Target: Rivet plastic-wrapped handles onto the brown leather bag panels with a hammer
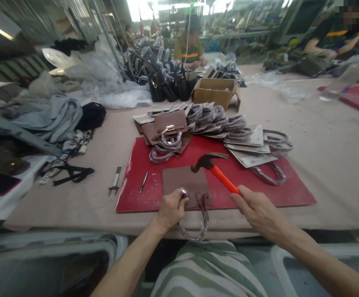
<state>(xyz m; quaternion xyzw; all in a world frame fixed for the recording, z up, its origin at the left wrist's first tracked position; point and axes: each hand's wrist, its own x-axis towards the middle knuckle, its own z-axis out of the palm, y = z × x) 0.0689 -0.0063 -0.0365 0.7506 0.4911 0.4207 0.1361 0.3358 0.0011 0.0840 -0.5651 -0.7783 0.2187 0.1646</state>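
My right hand [258, 206] grips a claw hammer by its orange handle [224, 178]; its dark head [209, 160] is raised over a brown leather bag panel [182, 177]. With closed fingers, my left hand [172, 209] holds a short metal punch [184, 192] upright on the panel's lower part. A plastic-wrapped handle [194, 236] is joined to the panel and hangs over the table's front edge. Under the panel lies a red mat [229, 197]. A thin metal rod [144, 182] and several tiny metal bits [154, 180] lie to the left on this mat.
Brown panels with wrapped handles [209, 116] are piled behind, more panels [252, 144] to the right. A caliper-like tool [115, 181] and black straps [74, 173] lie left. Farther back stand a cardboard box [215, 93] and black bags [167, 84]. Other people sit beyond.
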